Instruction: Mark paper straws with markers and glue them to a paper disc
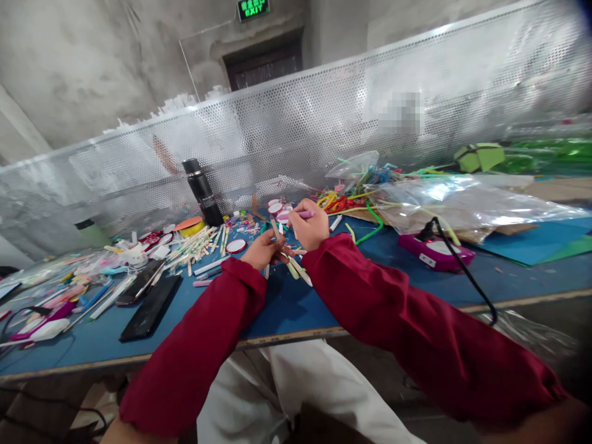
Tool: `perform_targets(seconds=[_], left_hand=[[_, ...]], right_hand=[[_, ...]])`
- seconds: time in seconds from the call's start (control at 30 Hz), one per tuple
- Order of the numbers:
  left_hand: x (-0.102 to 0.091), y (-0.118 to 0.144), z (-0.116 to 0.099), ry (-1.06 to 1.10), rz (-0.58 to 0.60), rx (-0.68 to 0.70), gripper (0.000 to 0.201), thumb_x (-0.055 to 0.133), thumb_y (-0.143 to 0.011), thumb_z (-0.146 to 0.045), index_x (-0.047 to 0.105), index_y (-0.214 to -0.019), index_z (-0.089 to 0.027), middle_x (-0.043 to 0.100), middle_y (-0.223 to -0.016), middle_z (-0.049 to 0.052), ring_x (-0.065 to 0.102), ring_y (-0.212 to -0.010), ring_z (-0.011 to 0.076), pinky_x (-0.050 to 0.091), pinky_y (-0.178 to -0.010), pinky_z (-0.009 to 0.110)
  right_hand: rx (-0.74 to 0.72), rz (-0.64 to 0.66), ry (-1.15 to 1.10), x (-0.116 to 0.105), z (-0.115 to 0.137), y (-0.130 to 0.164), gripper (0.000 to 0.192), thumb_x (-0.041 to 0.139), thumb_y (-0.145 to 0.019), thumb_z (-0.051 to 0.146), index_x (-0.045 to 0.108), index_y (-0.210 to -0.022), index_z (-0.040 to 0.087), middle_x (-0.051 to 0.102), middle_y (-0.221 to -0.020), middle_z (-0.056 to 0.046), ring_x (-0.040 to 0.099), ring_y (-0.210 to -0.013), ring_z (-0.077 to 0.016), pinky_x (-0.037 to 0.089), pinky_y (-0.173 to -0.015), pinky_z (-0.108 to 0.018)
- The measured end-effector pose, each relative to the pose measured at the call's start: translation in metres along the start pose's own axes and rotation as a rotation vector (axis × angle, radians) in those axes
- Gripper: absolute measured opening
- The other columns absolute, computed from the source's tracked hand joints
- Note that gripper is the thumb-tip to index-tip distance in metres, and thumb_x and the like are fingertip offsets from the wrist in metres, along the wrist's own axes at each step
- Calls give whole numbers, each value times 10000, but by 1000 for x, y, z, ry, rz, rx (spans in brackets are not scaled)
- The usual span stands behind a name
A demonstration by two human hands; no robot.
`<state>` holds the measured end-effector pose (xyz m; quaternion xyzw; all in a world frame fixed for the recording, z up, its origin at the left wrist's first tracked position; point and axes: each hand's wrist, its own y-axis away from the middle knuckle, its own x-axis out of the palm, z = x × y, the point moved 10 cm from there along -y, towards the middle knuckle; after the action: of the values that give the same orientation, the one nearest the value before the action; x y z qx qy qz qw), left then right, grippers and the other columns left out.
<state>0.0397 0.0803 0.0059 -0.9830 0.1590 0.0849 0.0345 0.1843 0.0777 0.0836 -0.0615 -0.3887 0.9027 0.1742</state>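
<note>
My right hand [309,226] is closed around a pink pen-like stick [303,214] that points left over the blue table [324,296]. Just below and to the left, my left hand [264,250] pinches several thin pale sticks [296,268] that fan out toward the right. Both hands nearly touch above the table's middle. Both arms wear dark red sleeves. Small round red-and-white discs [235,245] lie just beyond the hands.
A black flask [202,192] stands at the back by a perforated metal screen [324,117]. Loose sticks [198,243], two dark phones [150,305] and pens lie left. A magenta device [435,251] with a black cable, clear plastic bags [462,203] and coloured tubes sit right.
</note>
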Motion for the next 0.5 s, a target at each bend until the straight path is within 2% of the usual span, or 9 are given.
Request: perform_targets(seconds=[0.33,0.5], left_hand=[[-1,-1,2,-20,10,5,303,707,-813,-393,498,-925,-204,765,-794,45,683,-570,132,356,-448,187],[1,0,1,-5,16,-3,358,746,-774,-404,478,-902,-205,743,-743,32,675,-553,133,345,-443,186]], right_hand=[[9,6,7,0,1,-1,145,558,-736,281,486,-616,242,543,-583,36,479,-595,-144,387,-610,-290],[-9,17,-25,2,5,1,131,559,-735,259,504,-618,238,559,-597,38,498,-608,-143,399,-632,-292]])
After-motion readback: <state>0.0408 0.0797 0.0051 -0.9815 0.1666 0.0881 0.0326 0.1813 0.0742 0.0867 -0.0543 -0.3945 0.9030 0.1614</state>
